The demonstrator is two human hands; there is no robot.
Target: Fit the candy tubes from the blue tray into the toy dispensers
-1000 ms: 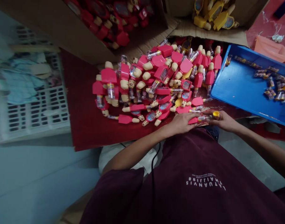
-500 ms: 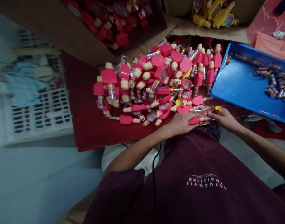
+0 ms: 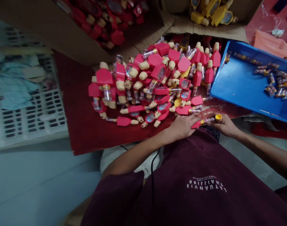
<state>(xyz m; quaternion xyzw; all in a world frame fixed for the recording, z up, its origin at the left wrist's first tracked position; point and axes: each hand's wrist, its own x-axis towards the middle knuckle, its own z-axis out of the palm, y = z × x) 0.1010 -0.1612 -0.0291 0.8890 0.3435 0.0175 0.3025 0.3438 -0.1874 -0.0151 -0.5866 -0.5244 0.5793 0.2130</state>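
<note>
My left hand [image 3: 183, 126] is closed around a pink plastic toy [image 3: 196, 124] at the table's front edge, its body partly hidden by my fingers. A clear tube with a printed wrapper [image 3: 207, 120] sticks out of it toward my right hand [image 3: 226, 125]. My right hand is closed on a small container with a yellow rim [image 3: 218, 117], its fingers at the end of the tube. Just beyond my hands lies a pile of similar pink toys [image 3: 155, 73] with beige dog-like heads and clear tubes, touching and overlapping one another.
A blue tray [image 3: 237, 91] with several small wrapped tubes [image 3: 282, 83] stands to the right. Behind the pile are cardboard boxes of red toys [image 3: 117, 34] and yellow toys [image 3: 218, 14]. A white crate [image 3: 37, 122] stands left of the red table [image 3: 79, 138].
The view has shifted slightly, so the pile and tray sit a little further left. Both hands have come slightly closer to my body, still holding the toy and the yellow-rimmed container.
</note>
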